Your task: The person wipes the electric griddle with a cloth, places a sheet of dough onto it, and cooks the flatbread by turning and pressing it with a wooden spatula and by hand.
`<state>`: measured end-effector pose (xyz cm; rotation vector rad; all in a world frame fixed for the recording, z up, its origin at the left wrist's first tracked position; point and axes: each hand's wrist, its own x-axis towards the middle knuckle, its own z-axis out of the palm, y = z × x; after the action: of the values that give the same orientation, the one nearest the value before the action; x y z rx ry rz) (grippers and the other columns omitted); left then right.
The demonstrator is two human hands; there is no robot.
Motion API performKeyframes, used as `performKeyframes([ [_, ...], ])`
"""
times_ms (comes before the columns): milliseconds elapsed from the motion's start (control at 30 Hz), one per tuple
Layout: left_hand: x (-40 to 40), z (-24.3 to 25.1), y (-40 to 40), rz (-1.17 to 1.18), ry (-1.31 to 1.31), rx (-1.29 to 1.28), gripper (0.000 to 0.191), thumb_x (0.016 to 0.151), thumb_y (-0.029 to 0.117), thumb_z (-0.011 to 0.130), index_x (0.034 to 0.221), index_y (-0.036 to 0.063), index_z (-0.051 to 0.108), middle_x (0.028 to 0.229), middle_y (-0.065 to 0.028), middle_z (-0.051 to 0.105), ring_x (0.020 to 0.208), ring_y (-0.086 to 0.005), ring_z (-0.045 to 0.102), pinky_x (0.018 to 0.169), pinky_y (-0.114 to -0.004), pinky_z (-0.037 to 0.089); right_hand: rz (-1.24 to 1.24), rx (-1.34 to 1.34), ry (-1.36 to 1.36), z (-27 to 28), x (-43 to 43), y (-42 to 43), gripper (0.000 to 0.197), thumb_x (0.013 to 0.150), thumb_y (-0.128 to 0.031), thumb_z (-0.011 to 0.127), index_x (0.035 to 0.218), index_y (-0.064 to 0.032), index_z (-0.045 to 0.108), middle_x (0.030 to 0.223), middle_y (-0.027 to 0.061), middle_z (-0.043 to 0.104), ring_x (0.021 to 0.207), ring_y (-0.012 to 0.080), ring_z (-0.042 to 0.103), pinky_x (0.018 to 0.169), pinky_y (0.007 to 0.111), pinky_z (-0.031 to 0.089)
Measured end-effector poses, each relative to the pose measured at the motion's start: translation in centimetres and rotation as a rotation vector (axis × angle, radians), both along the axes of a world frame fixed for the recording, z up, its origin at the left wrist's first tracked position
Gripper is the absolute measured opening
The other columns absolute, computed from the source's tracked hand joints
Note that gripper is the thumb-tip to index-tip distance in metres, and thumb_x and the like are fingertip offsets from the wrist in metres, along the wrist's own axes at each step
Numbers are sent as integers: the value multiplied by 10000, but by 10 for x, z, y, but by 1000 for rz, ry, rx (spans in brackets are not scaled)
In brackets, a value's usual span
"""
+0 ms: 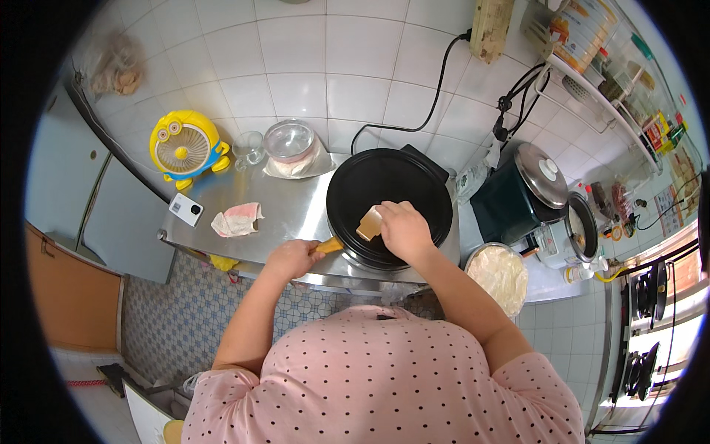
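Observation:
A round black electric griddle (383, 183) sits on the steel counter (294, 211). My left hand (292, 259) is closed around a yellowish wooden-looking handle (331, 245) at the griddle's lower left rim; whether it is fixed to the griddle I cannot tell. Over the griddle's lower middle, my right hand (406, 230) grips a small tan, flat-faced piece (370, 223), perhaps a scraper; its exact kind is unclear. A crumpled pink and white cloth (238, 220) lies on the counter to the left.
Left on the counter are a white phone (186, 210), a yellow cartoon-shaped fan (183, 150), a glass mug (248, 147) and a lidded bowl (289, 141). At right stand a bowl of pale dough or batter (496, 277), a dark green container (499, 194) and a rice cooker (554, 244).

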<state>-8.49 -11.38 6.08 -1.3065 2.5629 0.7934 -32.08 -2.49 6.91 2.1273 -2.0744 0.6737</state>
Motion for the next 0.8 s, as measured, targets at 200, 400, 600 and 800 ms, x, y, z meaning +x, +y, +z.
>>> performKeyframes([
  [200,0,2,-1,-7,7,3,359,888,416,517,1141,186,624,980,-130,658,920,-317,616,777,-427,488,-79,134,-107,-5,-12,-12,248,793,-137,583,1030,-86,639,879,101,615,868,287,571,782,380,480],
  [400,3,-6,-1,-5,23,-32,398,869,435,554,1160,173,624,938,-145,664,874,-337,625,761,-423,496,-170,264,-281,-4,-12,-23,224,797,-181,609,994,-84,653,922,118,604,920,297,573,822,392,471],
  [600,4,-10,-1,-2,49,-30,375,874,437,546,1141,188,631,921,-141,667,862,-336,628,753,-422,496,-201,357,-305,-6,-12,-24,240,777,-174,630,989,-64,652,973,128,617,946,304,582,848,387,465],
  [800,3,-7,-1,-10,25,-35,385,877,439,537,1141,174,630,929,-146,665,874,-344,625,760,-432,492,-207,386,-454,-3,-14,-26,275,783,-167,652,1027,-47,611,920,134,645,854,296,618,776,372,483],
])
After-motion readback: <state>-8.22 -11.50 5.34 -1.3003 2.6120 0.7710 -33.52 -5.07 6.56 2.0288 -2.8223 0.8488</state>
